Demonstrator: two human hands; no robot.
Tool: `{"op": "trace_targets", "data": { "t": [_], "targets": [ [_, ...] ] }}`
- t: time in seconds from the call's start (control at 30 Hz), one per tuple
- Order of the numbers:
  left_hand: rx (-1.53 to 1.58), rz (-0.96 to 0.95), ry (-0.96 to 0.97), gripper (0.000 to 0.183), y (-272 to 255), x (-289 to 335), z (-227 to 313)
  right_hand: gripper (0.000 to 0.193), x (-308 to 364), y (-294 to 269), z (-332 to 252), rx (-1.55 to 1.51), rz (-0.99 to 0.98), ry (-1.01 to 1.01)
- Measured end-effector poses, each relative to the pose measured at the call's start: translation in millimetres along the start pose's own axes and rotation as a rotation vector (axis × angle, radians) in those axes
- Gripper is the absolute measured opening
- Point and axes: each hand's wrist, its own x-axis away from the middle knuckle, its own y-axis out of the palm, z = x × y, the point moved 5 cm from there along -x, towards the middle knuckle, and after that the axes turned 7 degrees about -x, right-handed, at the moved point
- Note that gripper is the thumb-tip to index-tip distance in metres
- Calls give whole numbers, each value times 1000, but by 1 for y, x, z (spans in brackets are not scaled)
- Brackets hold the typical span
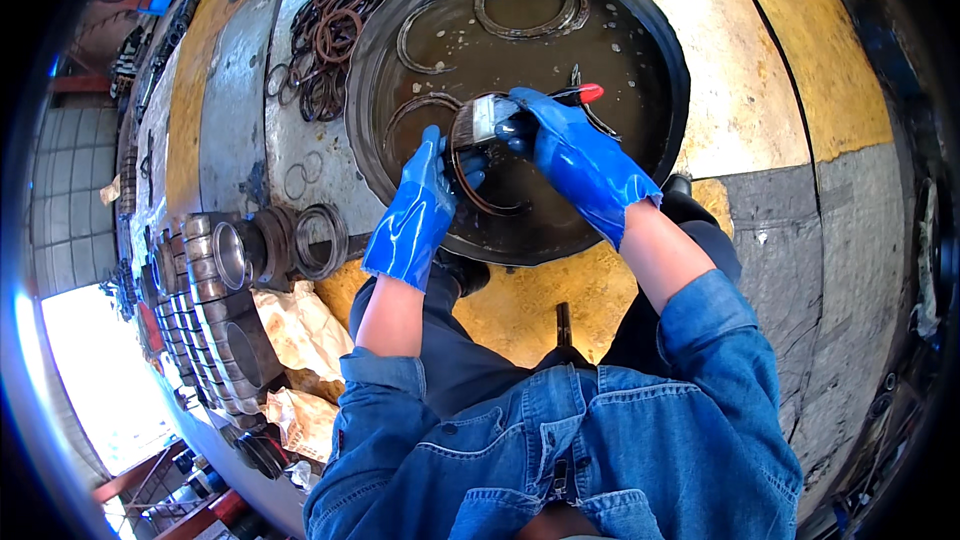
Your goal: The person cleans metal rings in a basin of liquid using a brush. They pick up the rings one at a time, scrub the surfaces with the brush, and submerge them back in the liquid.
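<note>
My left hand [425,190], in a blue rubber glove, is closed around a thin dark metal ring [488,205], held over a wide round tub [360,130] of murky brown liquid. In my right hand [585,155], gloved the same way, is a paintbrush [484,120] with a pale metal ferrule and dark bristles. The bristles touch or nearly touch the ring's upper left part. Past the right hand sticks out a red-tipped handle end [590,93]. Several other rings [480,15] lie in the tub's liquid, some partly under the surface.
A tangled heap of brown rings [340,25] lies on the floor beyond the tub's left side. Stacked metal cylinders [215,290] and a bundle of thin rings [322,240] stand at left, beside crumpled brown paper [300,330]. My knees flank the tub's near rim.
</note>
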Motion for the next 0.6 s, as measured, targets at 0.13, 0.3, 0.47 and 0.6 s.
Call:
{"op": "trace_targets", "data": {
  "t": [0.13, 0.3, 0.47, 0.6],
  "targets": [
    [74, 24, 13, 55, -25, -16, -5, 30, 14, 30, -9, 247, -190, -42],
    [-30, -41, -62, 47, -18, -23, -1, 32, 33, 53, -32, 480, 27, 465],
    [-198, -241, 247, 39, -1, 3, 5, 25, 77, 81, -43, 632, -205, 291],
    [-291, -228, 222, 32, 9, 18, 3, 31, 84, 84, -39, 937, -393, 194]
  ]
}}
